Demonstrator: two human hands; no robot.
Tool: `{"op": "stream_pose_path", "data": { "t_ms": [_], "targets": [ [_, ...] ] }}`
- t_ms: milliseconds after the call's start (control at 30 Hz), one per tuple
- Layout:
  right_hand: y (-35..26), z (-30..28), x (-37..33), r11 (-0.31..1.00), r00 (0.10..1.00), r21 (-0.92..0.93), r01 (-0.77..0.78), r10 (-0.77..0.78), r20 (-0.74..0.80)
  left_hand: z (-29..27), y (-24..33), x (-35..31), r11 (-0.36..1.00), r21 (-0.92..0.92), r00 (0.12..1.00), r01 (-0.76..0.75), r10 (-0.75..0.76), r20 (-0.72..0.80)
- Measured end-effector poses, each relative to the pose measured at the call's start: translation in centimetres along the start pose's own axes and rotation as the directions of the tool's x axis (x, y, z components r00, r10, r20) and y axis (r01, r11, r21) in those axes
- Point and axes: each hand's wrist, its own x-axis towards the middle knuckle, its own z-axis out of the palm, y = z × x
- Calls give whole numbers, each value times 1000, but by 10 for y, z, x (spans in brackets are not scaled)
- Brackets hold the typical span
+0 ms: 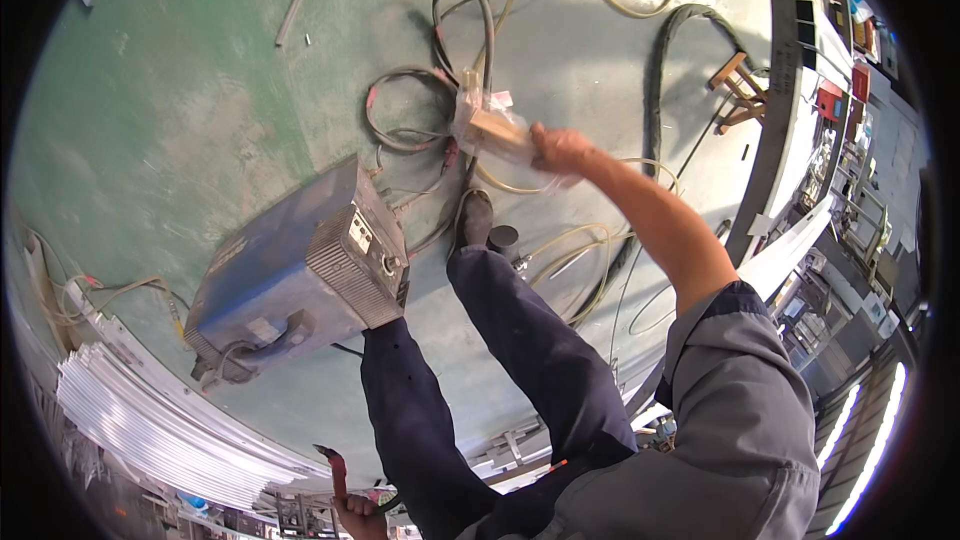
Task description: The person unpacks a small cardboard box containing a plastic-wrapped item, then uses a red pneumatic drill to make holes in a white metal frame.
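My right hand [562, 152] is stretched out over the floor, its fingers closed on a clear plastic bag [510, 140]. Inside the bag is something tan and block-like; blur hides what it is. Low at the left, my left hand [360, 518] is wrapped round a torch [338, 472] with a red handle and a dark, angled tip that points up. Part of a dark cable shows beside that hand. Between the hands stands a blue welding machine [285, 265] with a grey ribbed front, a knob and a top handle, close to my legs.
Coiled dark cables [408, 110] and a yellow hose [625, 10] lie on the green floor. A small wooden stool [740, 90] stands by a long steel beam [770, 140] on the right. Stacked silvery profiles [150, 430] lie at lower left. A dark round object [503, 238] sits by my foot.
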Motion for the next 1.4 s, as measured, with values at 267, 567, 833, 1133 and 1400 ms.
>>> {"op": "stream_pose_path", "data": {
  "t_ms": [267,567,833,1133,1400],
  "targets": [
    [-106,-53,-147,859,990,494,-135,93,108,41,8,-48,980,172,993,-101,110,-38],
    [-91,-89,-330,291,986,944,-158,-3,166,81,-5,-94,927,323,982,-190,175,76],
    [-80,-39,-417,-207,990,970,-125,38,136,96,-10,-107,882,414,972,-226,175,157],
    [-38,-15,-529,-447,956,891,-78,219,194,121,-24,-139,835,421,895,-354,172,413],
    [-61,-70,-631,-454,968,891,13,228,102,225,-85,-201,889,459,337,2,-433,836]
  ]
}}
